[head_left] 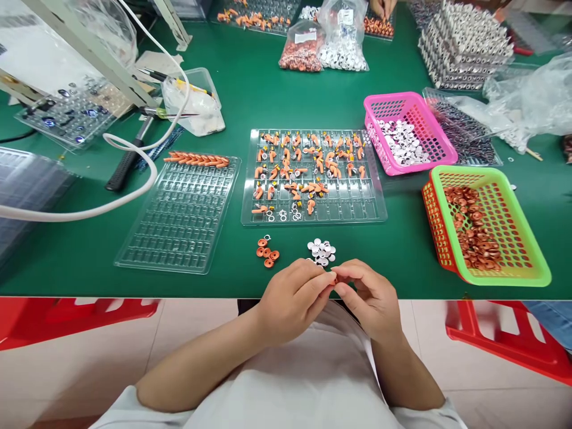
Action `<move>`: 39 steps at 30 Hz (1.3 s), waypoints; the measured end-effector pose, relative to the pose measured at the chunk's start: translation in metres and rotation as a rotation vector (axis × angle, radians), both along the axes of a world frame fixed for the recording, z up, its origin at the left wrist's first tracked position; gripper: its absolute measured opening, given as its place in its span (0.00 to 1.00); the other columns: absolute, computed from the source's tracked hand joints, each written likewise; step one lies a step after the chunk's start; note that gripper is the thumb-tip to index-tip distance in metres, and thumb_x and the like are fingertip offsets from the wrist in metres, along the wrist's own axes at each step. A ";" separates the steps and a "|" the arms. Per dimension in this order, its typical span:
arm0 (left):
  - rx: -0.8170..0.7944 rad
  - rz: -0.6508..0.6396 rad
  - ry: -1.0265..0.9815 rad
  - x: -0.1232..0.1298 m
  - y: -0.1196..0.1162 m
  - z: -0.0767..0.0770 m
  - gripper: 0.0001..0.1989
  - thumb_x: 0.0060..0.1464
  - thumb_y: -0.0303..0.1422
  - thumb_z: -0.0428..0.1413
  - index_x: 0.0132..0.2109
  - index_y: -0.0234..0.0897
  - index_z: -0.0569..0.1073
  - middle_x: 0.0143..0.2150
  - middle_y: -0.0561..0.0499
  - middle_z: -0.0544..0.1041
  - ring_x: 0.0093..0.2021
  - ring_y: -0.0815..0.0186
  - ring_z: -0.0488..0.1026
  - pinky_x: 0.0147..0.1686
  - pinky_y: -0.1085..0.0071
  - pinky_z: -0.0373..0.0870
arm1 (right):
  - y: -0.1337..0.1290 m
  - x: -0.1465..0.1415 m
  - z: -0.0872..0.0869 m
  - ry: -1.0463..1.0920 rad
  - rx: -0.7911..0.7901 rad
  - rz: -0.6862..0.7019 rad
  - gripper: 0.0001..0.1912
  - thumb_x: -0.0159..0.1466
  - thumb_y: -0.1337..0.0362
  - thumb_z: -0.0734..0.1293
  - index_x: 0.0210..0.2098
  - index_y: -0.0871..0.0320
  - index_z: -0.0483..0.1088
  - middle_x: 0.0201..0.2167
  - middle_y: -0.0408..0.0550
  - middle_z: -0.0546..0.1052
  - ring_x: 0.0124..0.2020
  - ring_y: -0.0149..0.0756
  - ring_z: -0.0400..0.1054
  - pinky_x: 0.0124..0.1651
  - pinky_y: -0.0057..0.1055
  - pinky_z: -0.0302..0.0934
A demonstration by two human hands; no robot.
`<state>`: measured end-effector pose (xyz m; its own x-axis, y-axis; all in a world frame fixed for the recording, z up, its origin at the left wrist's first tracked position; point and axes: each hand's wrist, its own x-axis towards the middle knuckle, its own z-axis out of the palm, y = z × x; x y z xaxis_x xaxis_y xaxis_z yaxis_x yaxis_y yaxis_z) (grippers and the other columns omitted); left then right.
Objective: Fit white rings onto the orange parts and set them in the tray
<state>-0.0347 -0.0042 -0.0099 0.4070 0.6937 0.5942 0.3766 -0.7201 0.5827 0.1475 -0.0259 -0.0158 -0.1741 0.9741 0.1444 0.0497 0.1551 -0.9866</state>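
Observation:
At the table's front edge my left hand [295,298] and my right hand [373,298] meet, fingertips pinched together on a small copper-coloured part [334,281], mostly hidden by the fingers. Just beyond them lies a pile of white discs [322,250]. Several copper-coloured cups [267,252] sit to the left of the discs, with a small white ring [267,237] beside them. Farther back is a clear compartment tray [353,208] holding many orange pieces [330,164], with white rings in a few front compartments.
A pink basket [442,140] of white discs and a green basket [531,250] of copper parts stand right. Left are a clear tray [174,220], a hammer [129,158] and a white hose [149,179]. Bags [301,47] and another person's hand [383,7] are at the back.

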 end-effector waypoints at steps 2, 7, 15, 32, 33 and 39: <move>0.004 -0.006 0.001 -0.001 -0.001 0.000 0.11 0.60 0.22 0.57 0.50 0.33 0.71 0.36 0.45 0.80 0.35 0.64 0.74 0.34 0.67 0.74 | 0.000 0.000 0.001 0.015 -0.030 0.011 0.13 0.67 0.70 0.68 0.48 0.48 0.75 0.38 0.46 0.76 0.37 0.35 0.70 0.39 0.32 0.67; -0.041 0.025 -0.031 -0.004 0.000 0.001 0.10 0.61 0.24 0.58 0.50 0.36 0.72 0.35 0.47 0.79 0.35 0.66 0.74 0.33 0.69 0.74 | 0.001 0.003 0.004 0.096 -0.074 0.055 0.12 0.67 0.70 0.68 0.47 0.48 0.76 0.38 0.46 0.76 0.38 0.35 0.70 0.38 0.30 0.67; -0.114 -0.046 -0.138 -0.003 0.003 0.003 0.12 0.60 0.21 0.58 0.49 0.38 0.73 0.35 0.50 0.83 0.33 0.67 0.76 0.34 0.70 0.74 | -0.001 0.005 0.000 0.127 -0.049 0.061 0.15 0.67 0.72 0.67 0.49 0.48 0.75 0.40 0.47 0.76 0.41 0.35 0.71 0.39 0.30 0.69; -0.838 -0.065 -0.483 -0.003 -0.002 0.013 0.03 0.58 0.28 0.62 0.40 0.34 0.79 0.36 0.46 0.83 0.35 0.64 0.81 0.36 0.70 0.81 | -0.002 0.007 -0.003 -0.099 0.199 0.015 0.21 0.65 0.75 0.67 0.52 0.44 0.73 0.41 0.47 0.78 0.41 0.37 0.75 0.40 0.35 0.72; -0.871 -0.063 -0.499 -0.002 -0.002 0.013 0.05 0.57 0.30 0.62 0.41 0.34 0.79 0.37 0.45 0.83 0.35 0.63 0.82 0.37 0.70 0.81 | -0.002 0.006 -0.001 -0.127 0.222 0.010 0.22 0.65 0.75 0.67 0.52 0.45 0.73 0.41 0.47 0.78 0.40 0.37 0.75 0.40 0.35 0.73; -0.832 -0.140 -0.446 -0.005 0.001 0.013 0.08 0.58 0.27 0.61 0.46 0.34 0.80 0.38 0.45 0.83 0.38 0.63 0.81 0.38 0.70 0.81 | -0.002 0.005 0.002 -0.247 0.342 -0.025 0.24 0.62 0.77 0.68 0.54 0.47 0.71 0.40 0.47 0.79 0.38 0.37 0.76 0.38 0.34 0.73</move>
